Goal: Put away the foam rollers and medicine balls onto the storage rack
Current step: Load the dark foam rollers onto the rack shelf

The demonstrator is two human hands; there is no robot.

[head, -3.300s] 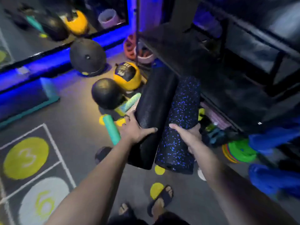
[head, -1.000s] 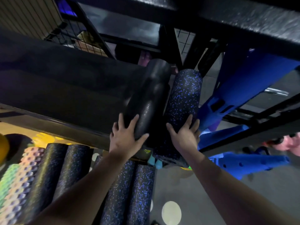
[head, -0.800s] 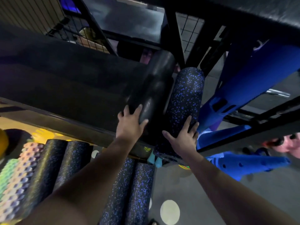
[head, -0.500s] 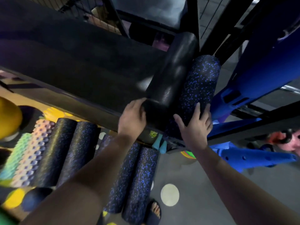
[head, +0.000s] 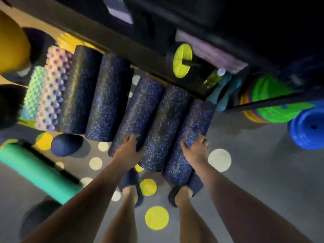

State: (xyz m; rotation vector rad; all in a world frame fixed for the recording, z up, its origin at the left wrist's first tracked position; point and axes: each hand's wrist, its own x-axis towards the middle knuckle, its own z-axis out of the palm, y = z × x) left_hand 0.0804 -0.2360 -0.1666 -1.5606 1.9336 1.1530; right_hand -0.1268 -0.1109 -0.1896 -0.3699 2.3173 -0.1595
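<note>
Three blue-speckled foam rollers lie side by side on the floor below the rack's shelf edge (head: 122, 44). My left hand (head: 128, 149) grips the near end of the left roller (head: 140, 109). My right hand (head: 194, 151) grips the near end of the right roller (head: 194, 123). The middle roller (head: 164, 125) lies between them, untouched. Further left lie two more dark rollers (head: 108, 97), a pink bumpy roller (head: 52, 88) and a green bumpy one (head: 33, 95). A yellow medicine ball (head: 12, 44) sits at the far left. The image is motion-blurred.
A teal roller (head: 40, 172) lies at the lower left beside a small dark ball (head: 66, 144). Green weight plates (head: 273, 102) and a blue plate (head: 308, 127) rest on the right. A yellow-ended bar (head: 182, 60) sticks out under the rack. My feet stand just behind the rollers.
My hands have left the black and the speckled roller up on the rack shelf. My view has dropped to the floor, and both hands now grip two speckled rollers lying there.
</note>
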